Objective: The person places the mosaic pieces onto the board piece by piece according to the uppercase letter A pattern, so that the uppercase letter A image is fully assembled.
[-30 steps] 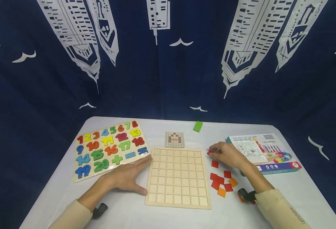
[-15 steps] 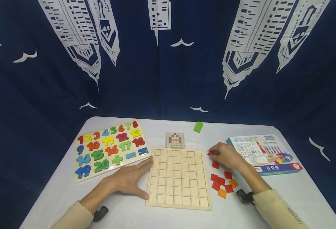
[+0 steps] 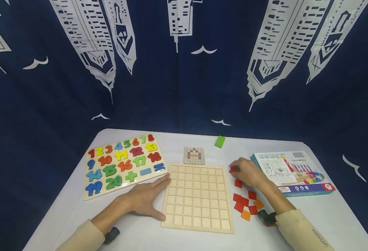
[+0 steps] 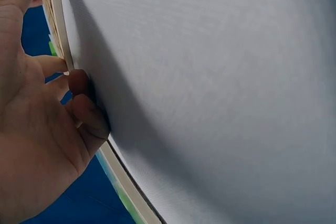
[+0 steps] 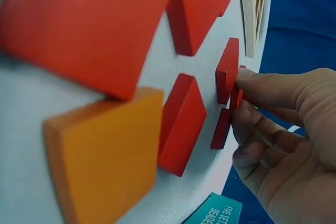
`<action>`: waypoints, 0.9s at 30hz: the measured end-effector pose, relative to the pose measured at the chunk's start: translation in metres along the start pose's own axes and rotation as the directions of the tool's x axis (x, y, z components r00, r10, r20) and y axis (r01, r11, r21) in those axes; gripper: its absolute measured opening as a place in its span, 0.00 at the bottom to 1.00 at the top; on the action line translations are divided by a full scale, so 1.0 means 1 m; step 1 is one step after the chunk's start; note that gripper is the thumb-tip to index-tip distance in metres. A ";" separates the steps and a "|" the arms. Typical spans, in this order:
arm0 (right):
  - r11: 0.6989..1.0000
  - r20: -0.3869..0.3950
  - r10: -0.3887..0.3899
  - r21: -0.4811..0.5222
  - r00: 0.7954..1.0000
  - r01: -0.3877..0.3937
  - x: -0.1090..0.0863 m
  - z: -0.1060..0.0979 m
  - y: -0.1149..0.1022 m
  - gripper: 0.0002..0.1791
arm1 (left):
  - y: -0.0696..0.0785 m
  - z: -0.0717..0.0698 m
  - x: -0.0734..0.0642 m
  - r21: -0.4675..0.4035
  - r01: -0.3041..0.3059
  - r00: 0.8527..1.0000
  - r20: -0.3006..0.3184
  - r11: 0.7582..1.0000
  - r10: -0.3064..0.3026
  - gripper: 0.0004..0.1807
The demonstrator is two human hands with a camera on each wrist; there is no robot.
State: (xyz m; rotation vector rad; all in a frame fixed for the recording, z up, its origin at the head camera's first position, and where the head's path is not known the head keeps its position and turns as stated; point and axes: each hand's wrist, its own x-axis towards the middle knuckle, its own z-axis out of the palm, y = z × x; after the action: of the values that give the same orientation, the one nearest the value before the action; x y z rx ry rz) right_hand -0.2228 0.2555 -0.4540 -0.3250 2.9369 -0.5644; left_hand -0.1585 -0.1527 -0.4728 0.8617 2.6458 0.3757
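Note:
My left hand (image 3: 141,198) is spread at the left side of a wooden grid board (image 3: 199,200), thumb and fingertips at its edge. In the left wrist view, some fingers of this hand (image 4: 44,124) bend near the board's edge. To the right of the grid, my right hand (image 3: 248,172) pinches a red square tile (image 5: 237,94) between thumb and index finger, close over the table. Several other red tiles (image 3: 238,183) and a few orange tiles (image 3: 246,215) lie scattered nearer to me. The grid's cells hold no tiles.
A number puzzle board (image 3: 127,176) lies left of the grid, its corner near my left fingers. Behind the grid are a small pattern card (image 3: 194,155) and a green tile (image 3: 220,141). A teal-edged box (image 3: 292,172) sits beyond my right forearm.
The head view has shifted slightly, so everything sits a little lower and further right. My right hand stays at the same far red tile, and my left hand stays at the grid board.

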 end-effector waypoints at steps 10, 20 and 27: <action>1.000 -0.009 0.001 0.028 1.000 -0.001 0.000 0.003 -0.003 0.19 | -0.001 0.000 0.001 0.004 0.000 1.000 -0.012 1.000 0.000 0.71; 0.996 -0.036 -0.049 0.070 0.998 0.051 0.003 0.007 -0.004 0.17 | -0.001 0.001 0.003 0.000 0.002 1.000 -0.011 1.000 -0.002 0.71; 0.991 -0.043 -0.052 0.119 0.998 0.057 0.004 0.006 -0.005 0.14 | -0.003 0.001 0.003 0.002 0.007 1.000 0.000 1.000 -0.007 0.71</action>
State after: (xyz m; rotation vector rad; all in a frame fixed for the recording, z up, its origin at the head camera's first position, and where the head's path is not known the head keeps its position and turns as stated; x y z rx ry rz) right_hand -0.2249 0.2481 -0.4581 -0.3850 2.9232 -0.7606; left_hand -0.1620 -0.1525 -0.4755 0.8531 2.6489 0.3719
